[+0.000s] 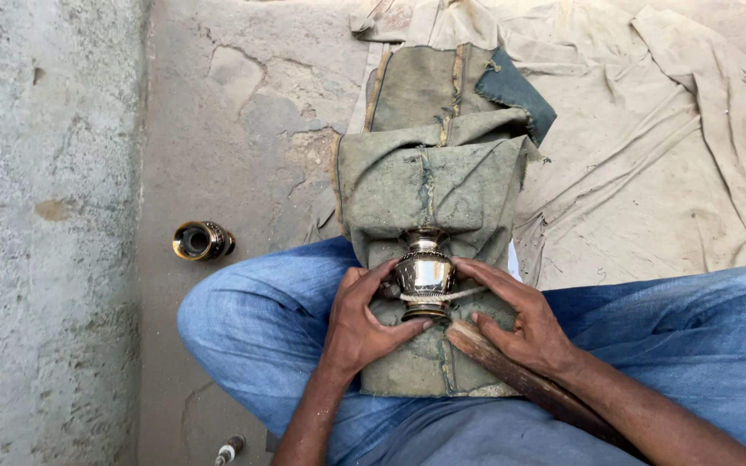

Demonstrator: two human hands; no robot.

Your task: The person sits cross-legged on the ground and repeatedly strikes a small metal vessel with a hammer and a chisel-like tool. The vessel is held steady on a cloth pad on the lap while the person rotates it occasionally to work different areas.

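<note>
A small shiny metal pot (425,269) lies on its side on a folded grey-green cloth (429,177) spread over my lap. A pale cord (442,296) is wrapped around the pot's body. My left hand (364,319) cups the pot from the left, thumb and fingers against it. My right hand (520,315) presses on the pot's right side and on the cord. A worn wooden stick (520,375) lies under my right hand and forearm, its end near the pot's base.
A second small brass pot (202,240) lies on the cracked concrete floor to the left. A rough concrete wall (45,233) runs along the left. Crumpled beige sheets (666,155) cover the floor ahead and right. A small tool tip (230,450) lies near the bottom edge.
</note>
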